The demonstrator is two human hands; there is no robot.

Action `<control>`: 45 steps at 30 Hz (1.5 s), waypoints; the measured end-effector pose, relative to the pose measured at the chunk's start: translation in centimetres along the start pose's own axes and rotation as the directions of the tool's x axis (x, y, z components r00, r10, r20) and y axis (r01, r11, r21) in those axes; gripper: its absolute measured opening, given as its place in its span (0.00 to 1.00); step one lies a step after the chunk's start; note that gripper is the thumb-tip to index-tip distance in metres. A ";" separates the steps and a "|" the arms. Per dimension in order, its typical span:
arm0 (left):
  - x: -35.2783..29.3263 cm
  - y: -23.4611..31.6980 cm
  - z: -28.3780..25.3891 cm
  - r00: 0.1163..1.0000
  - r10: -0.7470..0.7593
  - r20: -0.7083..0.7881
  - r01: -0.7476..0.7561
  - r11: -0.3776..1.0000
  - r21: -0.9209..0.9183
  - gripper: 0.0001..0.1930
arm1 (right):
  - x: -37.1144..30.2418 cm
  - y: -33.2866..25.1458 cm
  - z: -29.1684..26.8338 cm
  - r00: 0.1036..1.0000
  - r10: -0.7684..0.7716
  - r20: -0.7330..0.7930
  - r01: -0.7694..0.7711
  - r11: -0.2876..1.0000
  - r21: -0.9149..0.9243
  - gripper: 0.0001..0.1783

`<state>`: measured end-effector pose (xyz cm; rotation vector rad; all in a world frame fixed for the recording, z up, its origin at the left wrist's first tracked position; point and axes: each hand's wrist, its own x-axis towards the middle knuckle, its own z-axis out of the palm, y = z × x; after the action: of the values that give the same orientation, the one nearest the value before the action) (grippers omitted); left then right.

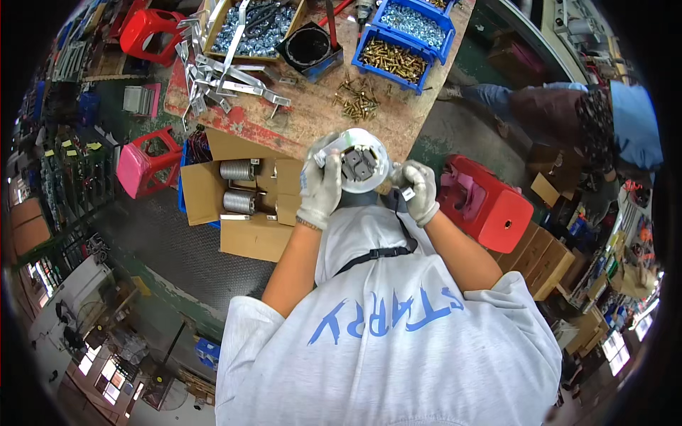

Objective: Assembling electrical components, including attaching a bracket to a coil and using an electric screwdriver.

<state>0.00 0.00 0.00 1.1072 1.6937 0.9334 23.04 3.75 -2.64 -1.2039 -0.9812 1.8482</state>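
We see the round, silvery-white part with a dark grey block in its middle point(359, 165) held up in front of the body, just beyond the near edge of the paint-worn wooden tabletop point(305, 113). The left hand point(321, 186), in a pale knitted glove, grips its left side, thumb and fingers closed around the rim, and we judge that this grasp keeps the block facing up toward our eyes. The right hand point(418, 188), gloved alike, sits just beside the opposite rim with its fingers curled; a small whitish tab point(408, 193) shows at the fingertips, though we cannot tell whether it is pinched there, nor whether this hand touches the part. On the tabletop, loose brass-coloured screws point(357, 103) lie in a spill nearest us, probably so that single ones pick up easily, while the lower blue plastic bin point(387, 77) behind them keeps more in bulk. Bent silvery metal strips point(234, 86) heap untidily against a shallow wooden tray point(297, 25) of shiny fasteners, perhaps because their angled shape stacks poorly. At our left, beside the tabletop, an open brown cardboard box point(201, 190) holds grey ribbed cylinders point(239, 201) lying on their sides, seemingly set within easy reach.
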 end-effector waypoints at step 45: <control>-47.3 -14.3 42.9 -0.587 -0.782 -0.211 0.303 0.030 -0.953 0.26 | -19.7 -1.7 8.4 -0.048 0.326 0.944 0.592 0.771 -0.236 0.21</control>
<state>46.32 -43.94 -14.48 -1.7118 2.2222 0.7634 21.54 -14.23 8.99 0.5298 -2.6233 2.0880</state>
